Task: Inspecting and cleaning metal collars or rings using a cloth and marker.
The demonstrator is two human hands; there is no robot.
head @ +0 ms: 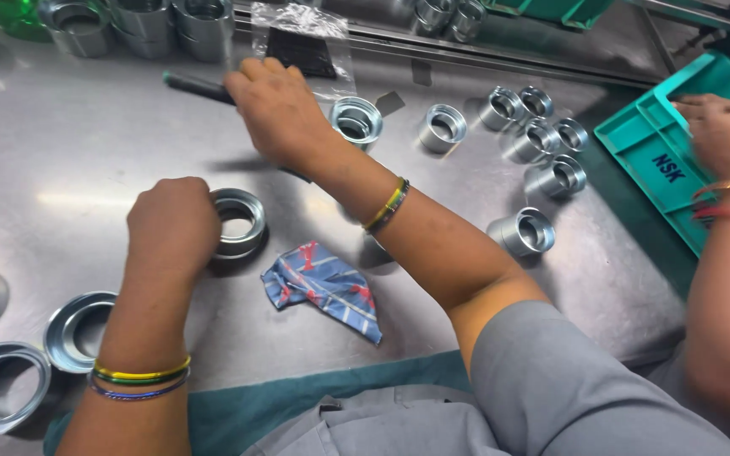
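On the surface (61,169), the left hand (172,224) touches a ring (238,221), with a folded cloth (324,287) just right of it. 2 wider rings (35,363) lie at the near left edge. Behind, the right hand (276,105) grips a tool (196,86); a sleeve (356,121) stands just right of it. A cluster of sleeves (542,139) lies further right, beside a tray (652,152) that another person's hand (728,131) touches.

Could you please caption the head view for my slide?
Left hand grips a metal ring; right hand holds a dark tool.
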